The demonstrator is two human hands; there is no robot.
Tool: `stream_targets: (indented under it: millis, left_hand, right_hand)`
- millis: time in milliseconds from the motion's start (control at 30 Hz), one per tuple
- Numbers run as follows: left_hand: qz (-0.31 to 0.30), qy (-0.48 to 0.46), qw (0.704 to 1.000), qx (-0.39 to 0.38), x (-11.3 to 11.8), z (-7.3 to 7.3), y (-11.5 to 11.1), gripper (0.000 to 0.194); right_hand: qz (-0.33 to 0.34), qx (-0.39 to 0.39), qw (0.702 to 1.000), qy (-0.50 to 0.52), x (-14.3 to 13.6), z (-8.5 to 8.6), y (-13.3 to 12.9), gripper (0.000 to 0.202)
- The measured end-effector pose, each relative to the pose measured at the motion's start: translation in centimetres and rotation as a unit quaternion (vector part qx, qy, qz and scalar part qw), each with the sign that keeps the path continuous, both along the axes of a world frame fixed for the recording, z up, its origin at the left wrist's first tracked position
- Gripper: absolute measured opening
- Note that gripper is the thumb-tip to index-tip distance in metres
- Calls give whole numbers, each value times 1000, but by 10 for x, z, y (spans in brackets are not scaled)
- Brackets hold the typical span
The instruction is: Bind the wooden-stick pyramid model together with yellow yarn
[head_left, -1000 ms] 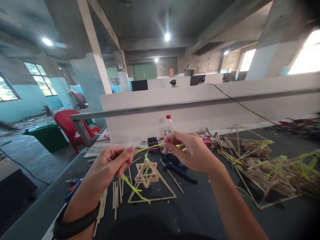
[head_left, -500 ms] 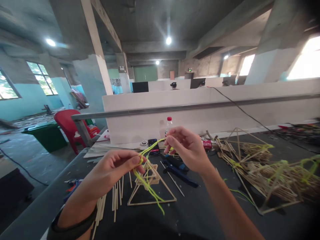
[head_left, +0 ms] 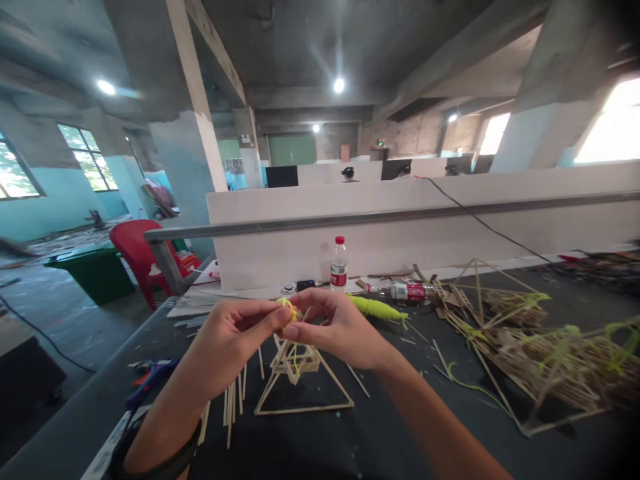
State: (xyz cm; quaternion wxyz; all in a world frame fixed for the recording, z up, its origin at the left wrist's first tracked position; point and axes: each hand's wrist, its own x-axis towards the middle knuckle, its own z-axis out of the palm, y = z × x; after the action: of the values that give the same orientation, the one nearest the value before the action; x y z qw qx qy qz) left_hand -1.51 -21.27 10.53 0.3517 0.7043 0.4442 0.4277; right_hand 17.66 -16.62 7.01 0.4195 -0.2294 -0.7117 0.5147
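Note:
Both hands meet above the peak of a small wooden-stick pyramid frame [head_left: 304, 408], which stands on the dark table. My left hand [head_left: 235, 337] pinches yellow-green string [head_left: 286, 308] between thumb and forefinger. My right hand [head_left: 337, 327] has its thumb and fingertips closed on the same string, touching the left fingertips. A strand of the string hangs down inside the frame. The fingers partly hide the knot area and the top of the pyramid.
Loose sticks [head_left: 231, 407] lie left of the frame, near blue-handled pliers [head_left: 155, 380]. Behind are a yellow-green string bundle [head_left: 377, 308], an upright bottle [head_left: 339, 267] and a lying bottle [head_left: 407, 291]. Stick structures [head_left: 565, 373] pile up at the right.
My right hand has come down and left to meet my left hand. The long string ends that hung over the frame no longer show, and the string bundle behind is now uncovered.

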Motion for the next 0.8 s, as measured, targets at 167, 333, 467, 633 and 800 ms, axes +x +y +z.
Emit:
stream_targets:
  millis: [167, 333, 467, 633, 800]
  left_hand:
    - [-5, 10, 999, 52, 4, 3, -2, 17]
    - [23, 6, 997, 79, 2, 4, -2, 14]
    - [3, 3, 997, 79, 5, 0, -1, 14]
    - [58, 13, 995, 83, 2, -2, 0, 16]
    - [64, -117, 989, 60, -10, -2, -2, 13]
  right_hand:
    - [32, 6, 999, -38, 0, -1, 1, 26]
    - [18, 26, 999, -4, 5, 1, 0, 30]
    - [25, 37, 999, 7, 0, 2, -5, 22]
    - [-12, 78, 996, 35, -4, 1, -5, 35]
    - [-83, 45, 985, 144, 7, 0, 9, 32]
